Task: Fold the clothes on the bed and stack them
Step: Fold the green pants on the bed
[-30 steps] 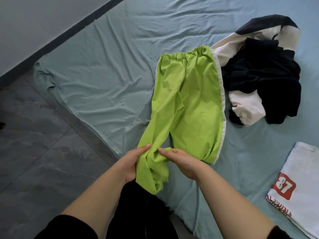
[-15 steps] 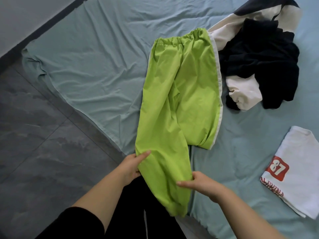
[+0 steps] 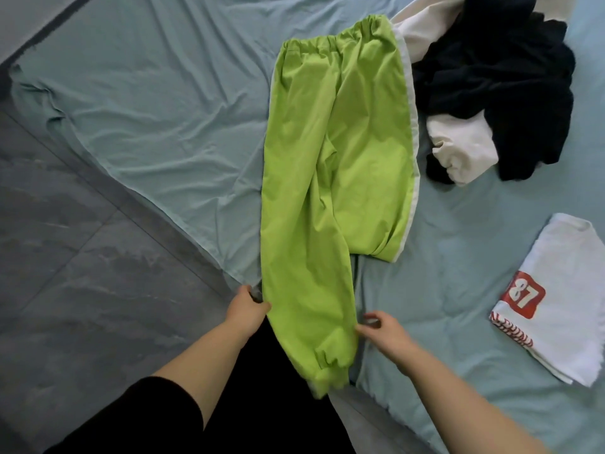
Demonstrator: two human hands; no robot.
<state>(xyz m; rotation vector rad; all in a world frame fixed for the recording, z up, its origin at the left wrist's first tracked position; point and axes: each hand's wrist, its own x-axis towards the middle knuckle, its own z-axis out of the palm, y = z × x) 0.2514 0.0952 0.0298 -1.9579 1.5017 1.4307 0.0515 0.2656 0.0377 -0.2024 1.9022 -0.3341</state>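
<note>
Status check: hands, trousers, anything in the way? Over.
Left hand holds near leg's left edge, right hand pinches its right edge. Green trousers lie unfolded on the bed, cuff overhanging. Black-and-white heap touches the waistband side.

1. The trousers (image 3: 327, 158) are lime green, with a white stripe down their right side.
2. The bed sheet (image 3: 163, 109) is plain pale blue-green.
3. The heap of clothes (image 3: 491, 77) at the far right is black and cream.
4. The T-shirt (image 3: 573, 290) at the near right is white, with a red patch bearing a white "87" and red stitch-like lines.
5. The floor (image 3: 82, 273) on the left is mottled dark grey tile.
</note>
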